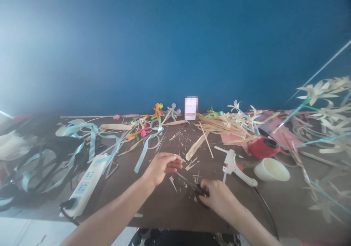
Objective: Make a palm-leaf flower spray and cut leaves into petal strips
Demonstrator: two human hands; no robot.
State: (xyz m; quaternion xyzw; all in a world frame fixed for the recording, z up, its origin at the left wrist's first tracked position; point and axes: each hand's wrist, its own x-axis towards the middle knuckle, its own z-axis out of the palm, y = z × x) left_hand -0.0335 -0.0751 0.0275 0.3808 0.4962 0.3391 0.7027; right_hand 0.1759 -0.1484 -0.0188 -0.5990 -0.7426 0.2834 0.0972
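My left hand is over the middle of the brown table, its fingers pinched on a thin pale straw strip. My right hand rests lower and to the right, closed on the black handles of a pair of scissors; the blades point up and left toward the left hand. Small straw offcuts lie scattered around both hands.
A white glue gun lies right of my hands, beside a cream cup and a red round object. A white power strip sits left. Light blue ribbons, a straw bundle, straw flowers and pipe-cleaner figures crowd the back.
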